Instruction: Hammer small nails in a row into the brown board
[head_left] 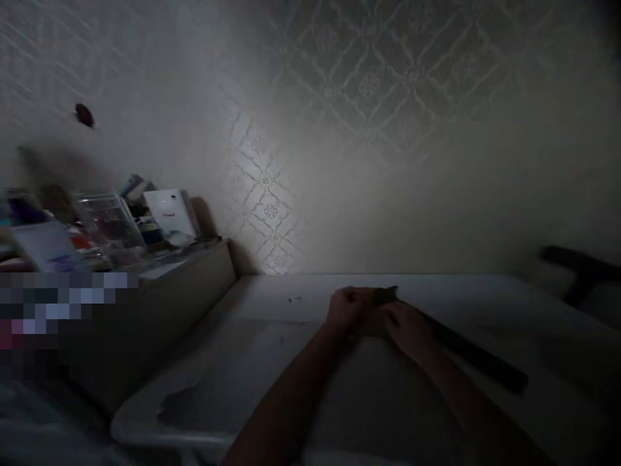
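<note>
Both hands meet at lower centre of the frame on the white surface [272, 362]. Left hand [347, 309] is clenched, right hand [405, 327] closed, both gripping the near end of a long dark strip [478, 356]. The strip lies flat, work barely begun

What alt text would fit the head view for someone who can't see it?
In dim light, the left hand and right hand meet on a long dark strip lying on a white table. A cluttered shelf stands to the left against a patterned wall.
</note>
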